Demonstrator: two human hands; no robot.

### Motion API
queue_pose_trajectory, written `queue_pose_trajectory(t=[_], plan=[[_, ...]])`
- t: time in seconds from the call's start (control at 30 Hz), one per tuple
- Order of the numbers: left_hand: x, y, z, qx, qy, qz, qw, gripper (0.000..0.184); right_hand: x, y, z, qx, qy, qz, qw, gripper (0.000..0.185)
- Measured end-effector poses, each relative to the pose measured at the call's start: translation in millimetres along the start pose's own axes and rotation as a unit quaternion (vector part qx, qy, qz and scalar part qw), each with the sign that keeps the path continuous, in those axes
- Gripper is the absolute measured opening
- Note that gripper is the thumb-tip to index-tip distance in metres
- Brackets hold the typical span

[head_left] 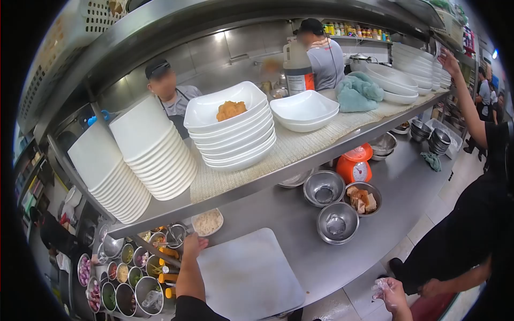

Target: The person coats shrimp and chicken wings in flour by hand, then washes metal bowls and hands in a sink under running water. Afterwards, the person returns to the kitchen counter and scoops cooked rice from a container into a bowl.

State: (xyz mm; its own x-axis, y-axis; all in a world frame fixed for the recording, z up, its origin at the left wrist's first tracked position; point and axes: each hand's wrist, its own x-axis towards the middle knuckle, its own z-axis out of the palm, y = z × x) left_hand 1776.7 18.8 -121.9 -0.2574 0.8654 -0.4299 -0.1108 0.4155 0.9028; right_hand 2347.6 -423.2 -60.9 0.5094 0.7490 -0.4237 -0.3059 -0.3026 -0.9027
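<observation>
Our left forearm (189, 278) runs up from bottom centre, bare past a dark sleeve (198, 310), reaching forward; left hand (194, 245) at the end of it, exact finger pose can't be read. Our right hand (395, 295) sits low at right, well apart from the left, fingers bent inward, only a short stretch of wrist (401, 313) showing.

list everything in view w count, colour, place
dishes: many, white, shelf
fried piece: 1, golden, centre stack
jug: 1, pale, behind dishes
cloths: 2, blue-green, shelf and counter
scale: 1, orange, counter
metal bowls: many, silver, counter
food chunks: several, tan, metal bowl
cutting board: 1, whitish, counter
crumbly food: 1 dishful, pale, beside cutting board
ingredient tubs: many, silver, lower left
people: several, grey or black, all sides
left grip: 1, bare, near crumbly food
right grip: 1, bare, holding whitish item
</observation>
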Motion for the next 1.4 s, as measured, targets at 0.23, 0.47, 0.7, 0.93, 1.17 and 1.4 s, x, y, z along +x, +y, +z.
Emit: queue_pose_trajectory(t=[0.23, 0.47, 0.7, 0.93, 1.17, 1.4], plan=[[23, -8, 8, -0.062, -0.014, -0.068, 0.996, 0.032, 7, 16, -4, 0.027, -0.004, 0.007, 1.000, 0.011], [25, -7, 8, -0.059, -0.035, -0.075, 0.995, 0.033, -4, 26, -10, 0.031, 0.020, -0.014, 0.999, 0.008], [24, -2, 7, 0.002, -0.016, -0.088, 0.996, 0.031, -12, 30, -8, 0.033, 0.018, 0.010, 0.999, 0.008], [24, 9, 17, 0.011, -0.014, -0.069, 0.997, 0.029, -16, 27, 4, 0.012, 0.033, -0.007, 0.999, 0.009], [42, -2, 25, -0.022, -0.026, -0.037, 0.999, 0.028, -19, 20, 11, -0.011, 0.034, 0.001, 0.999, 0.014], [-12, 12, 38, 0.018, -0.005, 0.036, 0.999, 0.028, -17, 2, 3, 0.002, 0.006, 0.009, 1.000, 0.017]])
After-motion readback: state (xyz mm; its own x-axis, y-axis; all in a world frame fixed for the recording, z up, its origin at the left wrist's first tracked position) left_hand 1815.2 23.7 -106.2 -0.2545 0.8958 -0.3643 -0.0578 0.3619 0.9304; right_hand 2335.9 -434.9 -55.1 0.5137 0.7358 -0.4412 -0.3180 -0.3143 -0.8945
